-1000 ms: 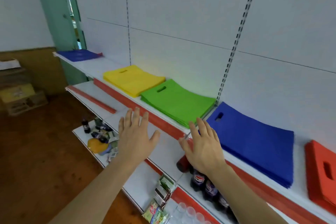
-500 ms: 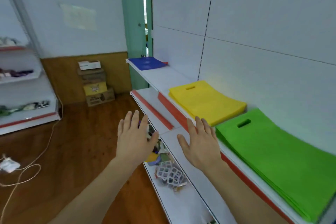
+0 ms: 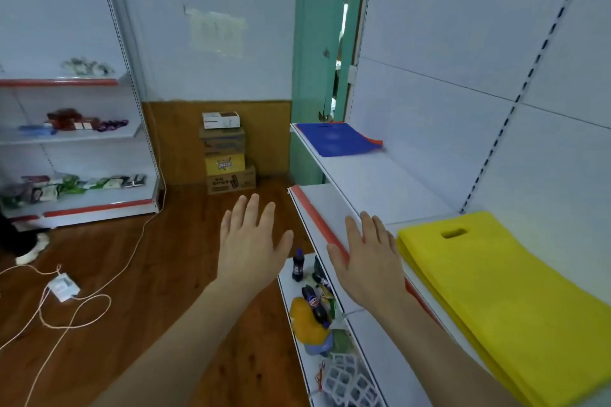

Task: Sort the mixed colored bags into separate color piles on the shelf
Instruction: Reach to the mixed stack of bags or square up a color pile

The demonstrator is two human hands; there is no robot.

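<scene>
While our left hand [image 3: 251, 248] and right hand [image 3: 367, 258] hang flat and empty, we judge we must next reach the far mixed pile [image 3: 337, 139], blue over red, to separate it.

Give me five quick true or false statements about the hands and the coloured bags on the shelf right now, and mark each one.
1. Both hands, left hand and right hand, hold nothing. True.
2. The flat yellow fabric bag pile lies on the white metal shelf to the right of the right hand. True.
3. The right hand grips a yellow bag. False: its fingers are straight and off the pile.
4. The blue bag pile at the shelf's far end has a red bag edge showing beneath it. True.
5. A green pile lies between the yellow and blue piles. False: that stretch holds no bags.
</scene>
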